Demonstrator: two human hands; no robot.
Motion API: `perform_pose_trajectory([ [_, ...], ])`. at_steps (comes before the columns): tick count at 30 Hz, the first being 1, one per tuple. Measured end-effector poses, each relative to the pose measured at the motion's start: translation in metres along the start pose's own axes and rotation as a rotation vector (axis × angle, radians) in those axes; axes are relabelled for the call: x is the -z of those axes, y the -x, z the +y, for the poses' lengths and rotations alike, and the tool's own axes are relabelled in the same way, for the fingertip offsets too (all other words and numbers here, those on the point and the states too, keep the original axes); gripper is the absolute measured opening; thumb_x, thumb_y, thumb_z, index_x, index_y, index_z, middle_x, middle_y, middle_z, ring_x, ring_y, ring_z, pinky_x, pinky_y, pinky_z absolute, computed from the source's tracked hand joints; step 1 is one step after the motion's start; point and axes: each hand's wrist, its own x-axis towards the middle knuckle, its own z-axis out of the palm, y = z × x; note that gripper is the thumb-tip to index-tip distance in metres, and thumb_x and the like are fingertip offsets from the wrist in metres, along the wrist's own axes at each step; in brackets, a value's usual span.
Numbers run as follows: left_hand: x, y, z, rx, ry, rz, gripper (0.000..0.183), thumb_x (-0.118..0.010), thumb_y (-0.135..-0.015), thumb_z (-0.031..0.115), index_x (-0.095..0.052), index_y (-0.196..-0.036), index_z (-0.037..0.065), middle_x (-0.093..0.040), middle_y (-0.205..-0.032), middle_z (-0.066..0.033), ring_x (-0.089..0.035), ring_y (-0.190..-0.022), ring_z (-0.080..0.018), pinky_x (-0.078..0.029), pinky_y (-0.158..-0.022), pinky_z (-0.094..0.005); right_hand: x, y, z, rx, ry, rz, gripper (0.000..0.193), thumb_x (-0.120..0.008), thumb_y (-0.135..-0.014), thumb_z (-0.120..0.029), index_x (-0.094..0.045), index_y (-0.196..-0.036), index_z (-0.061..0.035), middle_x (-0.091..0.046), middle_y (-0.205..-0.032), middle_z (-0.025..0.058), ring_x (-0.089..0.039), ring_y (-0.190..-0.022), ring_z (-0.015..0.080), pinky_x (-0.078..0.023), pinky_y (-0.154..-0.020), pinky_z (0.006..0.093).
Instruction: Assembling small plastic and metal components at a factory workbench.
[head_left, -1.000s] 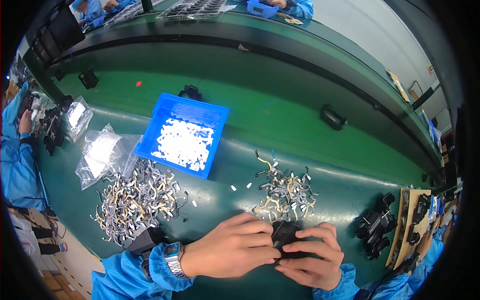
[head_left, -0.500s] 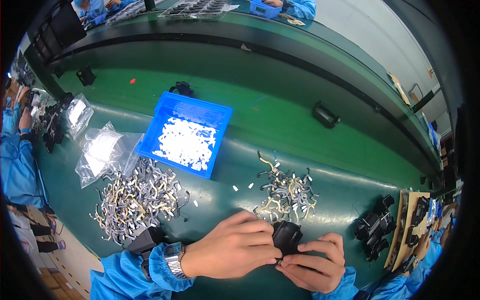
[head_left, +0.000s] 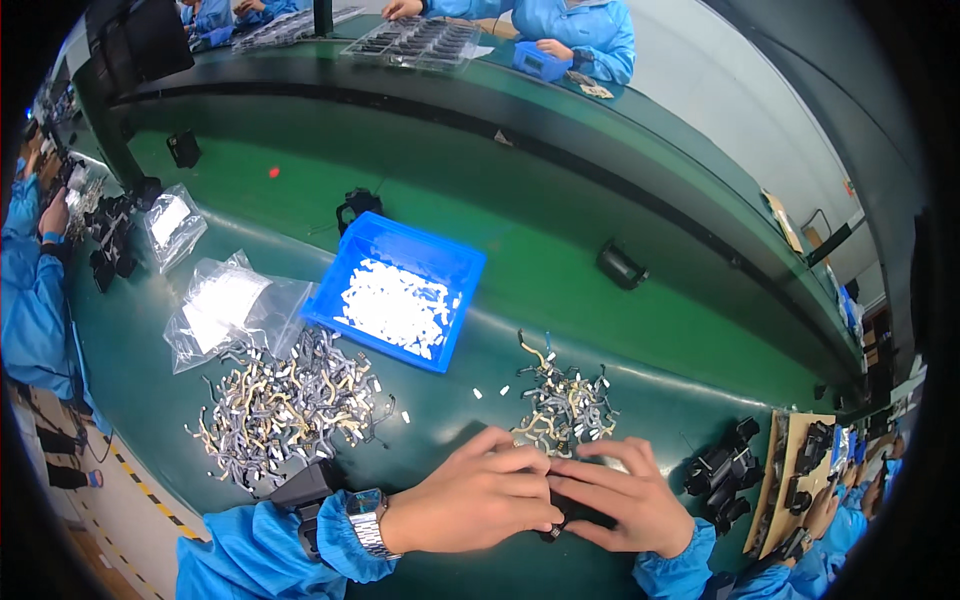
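Between my hands is a black plastic part (head_left: 578,513), mostly covered by fingers. My left hand (head_left: 475,497), closed, grips its left side, with a metal-banded watch on that wrist. From the right, my right hand (head_left: 632,503) curls over the part, its thumb and fingers against it and an upper finger raised. Whether a small piece is pinched between the fingers is hidden. Just beyond the hands lies a small pile of short grey and yellow cables (head_left: 565,402) with white connectors. A larger pile of the same cables (head_left: 290,400) spreads left of my left hand.
A blue bin (head_left: 462,325) of small white pieces stands behind the piles, beside clear plastic bags (head_left: 225,305). Black assemblies (head_left: 725,473) and a cardboard tray (head_left: 770,500) sit at the right. Co-workers in blue sit left, right and across (head_left: 575,30).
My right hand has moved over the black part and now covers more of it, its fingers meeting my left hand's. The view has shifted slightly, showing more of the co-worker opposite.
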Motion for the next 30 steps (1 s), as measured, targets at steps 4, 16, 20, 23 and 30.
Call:
perform_pose_trajectory([
  [4,-0.001,-0.004,0.004,-0.172,-0.105,0.103,0.024,-0.083,-0.082,0.019,-0.082,-0.105,0.021,-0.072,-0.102,0.0087,-0.063,-0.105,-0.0172,-0.046,-0.090,-0.0360,0.001,-0.004,0.005,0.040,-0.096,0.003,0.053,-0.088,-0.068,-0.018,-0.076,-0.119,-0.0116,-0.072,-0.128,0.0013,-0.064,-0.116,0.0281,-0.049,-0.098,0.0454],
  [16,-0.003,0.000,0.001,-0.115,-0.088,0.511,0.022,-0.085,-0.081,0.015,-0.080,-0.102,0.014,-0.070,-0.099,0.0017,-0.067,-0.095,-0.0212,-0.049,-0.077,-0.0350,-0.002,-0.049,0.208,-1.013,0.047,0.862,0.081,-0.101,-0.062,-0.032,-0.065,-0.127,0.0002,-0.075,-0.113,0.0176,-0.072,-0.105,0.0297,-0.056,-0.093,0.0415],
  [20,-0.004,-0.004,0.002,-0.076,-0.089,0.492,0.019,-0.084,-0.083,0.016,-0.080,-0.101,0.014,-0.070,-0.098,0.0019,-0.067,-0.095,-0.0204,-0.049,-0.076,-0.0354,0.020,-0.082,0.158,-0.566,0.196,1.103,0.086,-0.090,-0.070,-0.017,-0.054,-0.146,0.0005,-0.056,-0.148,0.0249,-0.054,-0.136,0.0372,-0.041,-0.116,0.0464],
  [23,-0.005,0.001,0.003,-0.044,-0.094,0.471,0.017,-0.084,-0.084,0.017,-0.080,-0.100,0.013,-0.070,-0.097,0.0021,-0.067,-0.095,-0.0197,-0.049,-0.076,-0.0354,0.031,-0.137,0.100,-0.263,0.312,0.911,0.069,-0.074,-0.074,-0.004,-0.057,-0.141,-0.0033,-0.059,-0.144,0.0220,-0.052,-0.135,0.0389,-0.040,-0.116,0.0484],
  [30,-0.010,-0.001,0.010,-0.039,-0.033,0.337,0.018,-0.082,-0.079,0.009,-0.077,-0.097,0.007,-0.071,-0.105,-0.0084,-0.065,-0.100,-0.0325,-0.052,-0.086,-0.0443,-0.012,-0.146,0.158,-0.470,0.133,0.514,0.031,-0.081,-0.078,-0.005,-0.073,-0.108,-0.0070,-0.070,-0.117,0.0157,-0.062,-0.114,0.0389,-0.050,-0.101,0.0474],
])
